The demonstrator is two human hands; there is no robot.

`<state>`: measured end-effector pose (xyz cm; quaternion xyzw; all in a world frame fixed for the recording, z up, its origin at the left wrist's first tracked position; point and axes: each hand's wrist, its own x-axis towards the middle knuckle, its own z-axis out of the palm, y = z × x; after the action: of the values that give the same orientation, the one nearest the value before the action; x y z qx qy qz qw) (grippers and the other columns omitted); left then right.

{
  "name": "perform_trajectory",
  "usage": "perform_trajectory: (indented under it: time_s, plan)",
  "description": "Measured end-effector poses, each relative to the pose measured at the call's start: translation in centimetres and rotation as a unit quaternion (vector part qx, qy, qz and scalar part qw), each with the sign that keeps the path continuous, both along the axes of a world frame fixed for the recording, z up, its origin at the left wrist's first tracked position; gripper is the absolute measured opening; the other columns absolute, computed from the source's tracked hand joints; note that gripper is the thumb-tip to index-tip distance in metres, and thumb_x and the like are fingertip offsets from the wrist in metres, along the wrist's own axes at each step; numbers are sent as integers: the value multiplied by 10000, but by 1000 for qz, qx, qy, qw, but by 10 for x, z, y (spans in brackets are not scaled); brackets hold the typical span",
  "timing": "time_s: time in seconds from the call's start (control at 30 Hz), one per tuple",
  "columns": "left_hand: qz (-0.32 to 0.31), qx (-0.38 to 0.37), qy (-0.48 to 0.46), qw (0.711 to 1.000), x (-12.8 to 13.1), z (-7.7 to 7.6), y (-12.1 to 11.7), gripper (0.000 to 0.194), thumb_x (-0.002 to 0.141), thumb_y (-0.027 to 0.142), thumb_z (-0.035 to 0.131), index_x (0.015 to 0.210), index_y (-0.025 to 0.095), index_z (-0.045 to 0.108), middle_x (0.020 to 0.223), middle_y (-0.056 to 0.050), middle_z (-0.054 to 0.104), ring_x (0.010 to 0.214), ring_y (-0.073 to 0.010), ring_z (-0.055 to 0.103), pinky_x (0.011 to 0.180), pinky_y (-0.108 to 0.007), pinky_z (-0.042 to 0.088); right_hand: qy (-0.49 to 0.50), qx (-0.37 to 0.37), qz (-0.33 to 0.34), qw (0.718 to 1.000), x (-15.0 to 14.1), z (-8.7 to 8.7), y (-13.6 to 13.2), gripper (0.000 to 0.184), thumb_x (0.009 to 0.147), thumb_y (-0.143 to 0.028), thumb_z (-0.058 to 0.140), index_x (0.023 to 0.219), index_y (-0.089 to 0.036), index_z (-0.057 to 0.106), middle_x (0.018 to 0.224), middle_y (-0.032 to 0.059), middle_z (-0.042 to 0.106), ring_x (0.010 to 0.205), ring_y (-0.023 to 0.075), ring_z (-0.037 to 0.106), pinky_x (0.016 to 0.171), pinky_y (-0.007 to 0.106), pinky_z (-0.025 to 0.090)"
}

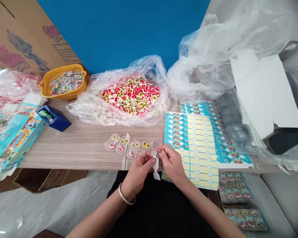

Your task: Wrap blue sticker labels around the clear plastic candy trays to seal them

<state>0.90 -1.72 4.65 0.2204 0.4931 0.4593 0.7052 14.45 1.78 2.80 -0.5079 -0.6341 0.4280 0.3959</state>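
White paper strip [155, 168] partly hidden between left hand [139, 175] and right hand [172, 162]

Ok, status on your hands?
Left hand and right hand pinching white paper strip. Clear blister packs of candy eyes ahead. Printed label sheet beside right hand.

Tabletop [72, 148]: wood-grain laminate, matt | bag [81, 110]: clear plastic film, glossy, creased | basket [64, 68]: plastic, smooth | carton [39, 36]: cardboard, matt | blister packs [121, 144]: clear plastic, glossy | paper strip [155, 165]: white, matt | bangle [124, 195]: metal, polished
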Motion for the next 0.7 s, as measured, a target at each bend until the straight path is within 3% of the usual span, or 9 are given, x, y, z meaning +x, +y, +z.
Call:
perform_trajectory:
  time_s: [0.13,0.2,0.3,0.4,0.6,0.7]
  plan:
    - [93,-22,14,995,-27,-6,2,214,733,286,770,828,183,608,721,13,666,668,-127,632,674,-248,475,-151,68,6,986,6,-9,16,240,967,-329,484,1087,-222,663,1029,80,667,958,232,606,848,374,475]
    - [141,-29,21,989,-38,-10,-1,200,735,276,762,852,176,634,819,-15,708,755,-151,666,727,-264,489,-276,107,-4,955,7,-14,26,257,948,-310,523,1142,-196,648,1135,122,645,1047,284,563,905,442,433]
    - [174,-31,22,984,-44,-15,-7,196,759,275,740,904,166,667,975,-48,726,892,-180,677,788,-277,492,-399,122,42,908,7,-18,37,190,904,-253,591,1065,-191,672,1176,132,632,1083,325,512,890,482,386]
    - [178,-38,42,982,-43,-18,-12,193,757,276,735,899,170,660,993,-48,727,864,-174,666,754,-277,494,-424,123,82,893,9,-20,42,83,887,-212,606,935,-216,673,1126,103,641,1054,306,500,845,449,364]
    - [185,-17,98,978,-37,-21,-19,193,756,292,737,874,186,626,1015,-36,719,858,-151,648,766,-263,478,-404,114,116,900,20,-20,44,66,886,-188,602,878,-228,655,1085,66,644,1026,267,504,839,412,345]
    - [127,-32,71,989,-34,-19,-23,224,766,319,733,923,191,638,988,-40,721,848,-162,658,780,-283,480,-406,119,117,899,20,-18,41,55,896,-217,605,889,-225,659,1060,68,649,1028,268,506,861,417,340]
